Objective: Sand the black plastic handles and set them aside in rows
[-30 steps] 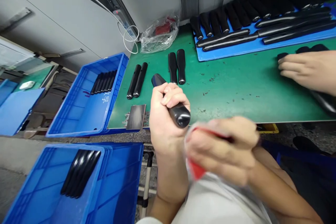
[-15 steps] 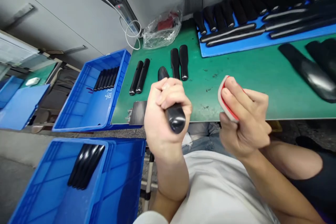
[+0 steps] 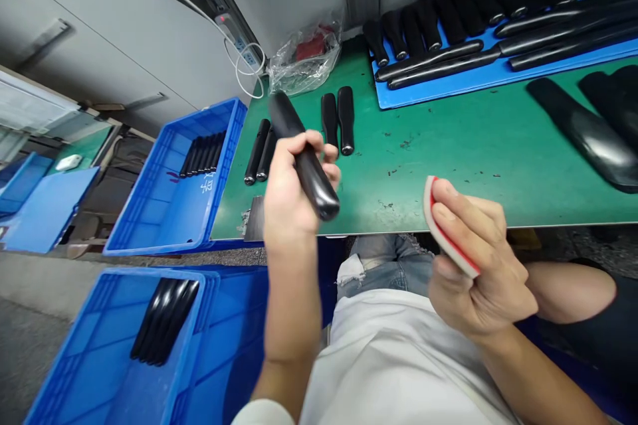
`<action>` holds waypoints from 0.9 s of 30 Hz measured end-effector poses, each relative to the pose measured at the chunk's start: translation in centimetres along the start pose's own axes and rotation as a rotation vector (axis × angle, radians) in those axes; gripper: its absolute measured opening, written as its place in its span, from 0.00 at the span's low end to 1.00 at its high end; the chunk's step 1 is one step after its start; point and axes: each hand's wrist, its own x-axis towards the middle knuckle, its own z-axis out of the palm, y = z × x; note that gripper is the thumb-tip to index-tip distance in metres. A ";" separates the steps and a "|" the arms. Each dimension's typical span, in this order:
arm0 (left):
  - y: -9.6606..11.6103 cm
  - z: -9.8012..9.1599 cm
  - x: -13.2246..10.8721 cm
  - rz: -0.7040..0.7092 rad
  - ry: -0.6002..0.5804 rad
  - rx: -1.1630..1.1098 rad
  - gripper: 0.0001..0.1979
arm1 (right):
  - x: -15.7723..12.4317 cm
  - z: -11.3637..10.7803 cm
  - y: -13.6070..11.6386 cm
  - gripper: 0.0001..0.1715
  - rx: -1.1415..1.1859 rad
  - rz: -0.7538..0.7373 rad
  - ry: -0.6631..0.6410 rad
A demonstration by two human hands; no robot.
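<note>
My left hand is closed around a glossy black handle-like piece, tilted with its rounded end toward me, above the green table. Between the fingers and thumb of my right hand is a curved pad with a whitish layer and a red layer; it is apart from the black piece. Just beyond my left hand lie two similar black pieces side by side. Another pair of black pieces lies to the left, partly covered by the held one.
Blue crates with black pieces stand at the left, one lower crate nearer. At the back are a plastic bag and a power strip. A blue sheet carries many black parts. Larger black parts lie right. A person's arm is beside me.
My left hand has moved slightly left and up, turning the black piece so more of its length shows. My right hand with the pad has shifted down and a little right.
</note>
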 end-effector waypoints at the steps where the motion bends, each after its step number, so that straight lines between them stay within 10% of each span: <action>1: 0.3 -1.2 2.4 0.064 0.032 0.245 0.06 | -0.3 -0.5 0.1 0.25 -0.013 0.032 0.008; 3: 0.9 -3.6 7.4 0.222 0.169 0.922 0.07 | -1.0 -1.3 0.2 0.26 -0.028 0.106 0.039; 7: 1.0 -7.0 13.8 0.353 0.307 1.285 0.17 | -2.0 -1.9 0.1 0.25 0.042 0.189 0.112; 11: -0.5 -6.6 14.7 0.512 0.375 1.517 0.31 | -2.4 -2.4 -0.1 0.27 0.063 0.226 0.076; 15: -2.4 -4.1 14.9 0.463 0.189 1.774 0.33 | -3.0 -3.0 -0.1 0.26 0.039 0.283 0.076; 27: -1.5 -1.6 12.9 0.206 0.168 1.367 0.13 | -3.1 -1.7 0.6 0.31 0.602 0.950 0.115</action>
